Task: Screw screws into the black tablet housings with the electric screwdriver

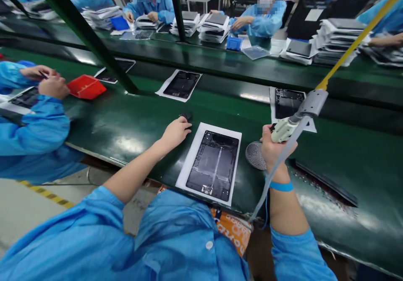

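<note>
Now the right hand (pixel 276 147) is gripping a hanging power screwdriver (pixel 284 129) while the half-curled left hand (pixel 174 133) is touching a small black part (pixel 185 115).

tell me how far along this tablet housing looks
Done: the dark tablet housing already lies on its white sheet. In hand: the right hand grips a pale corded tool, and the left hand is at a small black part. Left: another housing lies on a sheet further along the green belt.

Blue smock (pixel 189 239), white btn (pixel 209 245), rt blue wristband (pixel 281 186)
</note>
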A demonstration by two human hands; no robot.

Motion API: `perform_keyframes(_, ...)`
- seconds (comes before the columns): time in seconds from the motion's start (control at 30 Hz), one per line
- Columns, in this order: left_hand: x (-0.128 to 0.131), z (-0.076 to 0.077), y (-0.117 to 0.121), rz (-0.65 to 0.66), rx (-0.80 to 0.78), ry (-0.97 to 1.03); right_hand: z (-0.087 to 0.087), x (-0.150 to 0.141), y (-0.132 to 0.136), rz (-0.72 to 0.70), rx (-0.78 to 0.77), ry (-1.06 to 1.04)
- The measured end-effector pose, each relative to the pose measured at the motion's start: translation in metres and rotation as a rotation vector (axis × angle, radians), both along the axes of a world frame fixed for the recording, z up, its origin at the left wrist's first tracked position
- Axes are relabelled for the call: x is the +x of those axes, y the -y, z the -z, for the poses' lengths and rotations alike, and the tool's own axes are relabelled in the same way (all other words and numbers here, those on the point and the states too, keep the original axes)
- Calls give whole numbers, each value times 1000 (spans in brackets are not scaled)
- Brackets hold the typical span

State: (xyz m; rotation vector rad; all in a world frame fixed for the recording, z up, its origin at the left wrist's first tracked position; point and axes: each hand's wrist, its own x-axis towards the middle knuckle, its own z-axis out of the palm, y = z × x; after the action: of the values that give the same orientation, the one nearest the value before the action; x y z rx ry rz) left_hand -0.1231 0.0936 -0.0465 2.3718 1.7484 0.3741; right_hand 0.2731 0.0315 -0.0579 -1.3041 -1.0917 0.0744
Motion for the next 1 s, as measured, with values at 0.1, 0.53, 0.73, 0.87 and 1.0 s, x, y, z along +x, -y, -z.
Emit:
perform_keyframes(0.1, -12, 4, -12, 70, -76, -16, -1, 0, 0, -5, -7, 1)
perform_keyframes(0.53, -33, -30, -34, 312, -218, -259, 0, -2, -1, 12, 9, 24)
perform_keyframes(0.73, -40, -28, -40, 255, -230, -18, 8, 3, -7, 9, 7, -3)
perform_keyframes(0.87, -36, -45, -24, 153, -188, 184, 12, 5, -8, -7, 2, -4)
perform_keyframes(1.0, -13, -73, -5, -9, -360, 613, 9, 1, -7, -8, 18, 13)
